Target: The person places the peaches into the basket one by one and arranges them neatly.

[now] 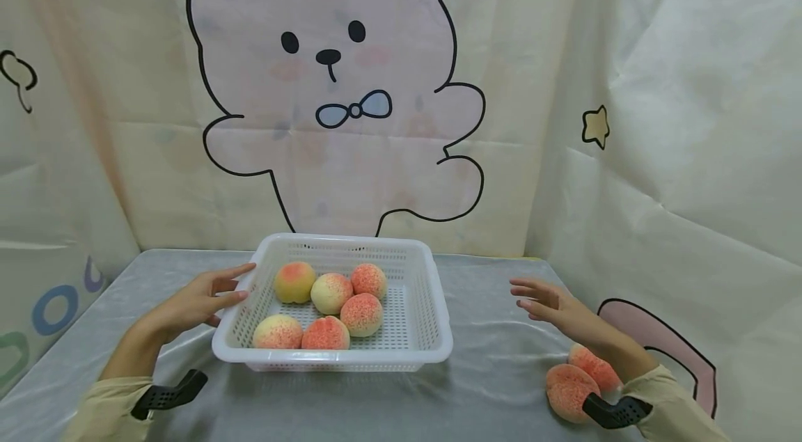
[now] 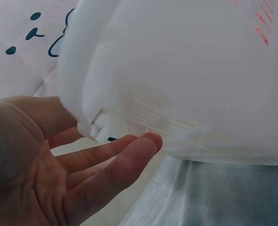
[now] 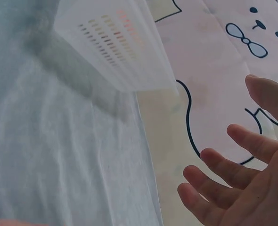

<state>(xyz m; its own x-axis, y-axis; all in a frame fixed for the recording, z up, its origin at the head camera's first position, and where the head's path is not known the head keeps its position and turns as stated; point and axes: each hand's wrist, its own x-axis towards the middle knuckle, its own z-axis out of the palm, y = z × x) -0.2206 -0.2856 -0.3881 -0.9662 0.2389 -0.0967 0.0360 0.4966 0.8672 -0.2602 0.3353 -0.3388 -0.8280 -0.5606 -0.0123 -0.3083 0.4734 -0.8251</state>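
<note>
A white plastic basket (image 1: pixel 407 356) with perforated walls stands mid-table and has several peaches (image 1: pixel 361 315) in it, red-speckled or yellowish. At its left side is my left hand (image 1: pixel 191 299), index fingertip at the rim and the other fingers fairly straight beside the wall. The left wrist view shows this hand (image 2: pixel 89 165) with its fingers against or close to the basket's outer wall (image 2: pixel 186 70). My right hand (image 1: pixel 551 304) hovers over the table, well right of the basket, holding nothing. Its fingers (image 3: pixel 240 136) are spread and relaxed in the right wrist view.
Two reddish peaches, a nearer one (image 1: pixel 571 393) and a farther one (image 1: pixel 594 367), lie on the table below my right forearm, partly covered by it and the wrist strap. A grey cloth (image 1: pixel 489 386) covers the table. Printed curtains (image 1: pixel 501 170) hang behind and at both sides.
</note>
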